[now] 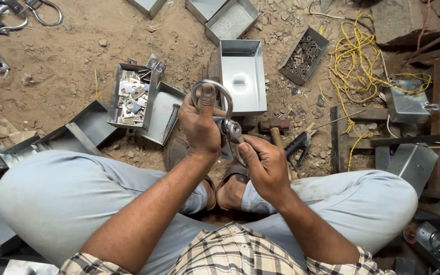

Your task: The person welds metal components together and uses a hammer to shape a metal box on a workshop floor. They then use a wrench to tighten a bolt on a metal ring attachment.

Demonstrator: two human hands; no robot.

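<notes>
My left hand grips a curved metal U-bolt, thumb pressed along its arch, holding it upright over my crossed legs. My right hand pinches a small metal nut or plate at the lower right end of the U-bolt, fingers closed on it. Both hands meet at the centre of the view, just above my sandalled feet.
An open metal box lies ahead. A tray of small metal plates sits to the left, a box of nuts to the right. A hammer, pliers, yellow wire and sheet-metal pieces lie on the dirt.
</notes>
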